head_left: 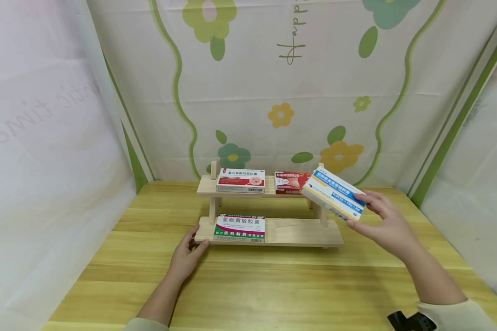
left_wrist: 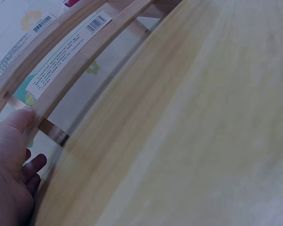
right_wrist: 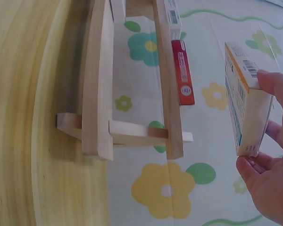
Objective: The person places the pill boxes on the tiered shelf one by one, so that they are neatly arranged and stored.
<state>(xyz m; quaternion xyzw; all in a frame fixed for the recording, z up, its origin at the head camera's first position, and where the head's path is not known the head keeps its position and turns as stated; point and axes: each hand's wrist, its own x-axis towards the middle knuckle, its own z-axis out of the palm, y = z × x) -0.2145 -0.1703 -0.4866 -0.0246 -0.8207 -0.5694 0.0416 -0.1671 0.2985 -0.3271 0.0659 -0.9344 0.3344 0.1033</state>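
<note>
A two-tier wooden display rack (head_left: 302, 232) stands on the table. My left hand (head_left: 185, 257) holds the left end of its lower tier; in the left wrist view the thumb (left_wrist: 20, 118) lies against that end, other fingers curled below. My right hand (head_left: 391, 225) grips a white, blue and yellow medicine box (head_left: 335, 193) by its right end, tilted, in front of the upper tier's right end. The right wrist view shows this box (right_wrist: 247, 99) between thumb and fingers, apart from the rack. It partly covers a red medicine box (head_left: 287, 182) in the head view.
A white-and-red medicine box (head_left: 240, 180) sits left on the upper tier. Below it, a white, green and magenta box (head_left: 239, 228) lies on the lower tier. Flower-print cloth (head_left: 240, 101) encloses the wooden table (head_left: 273, 285) behind and at both sides.
</note>
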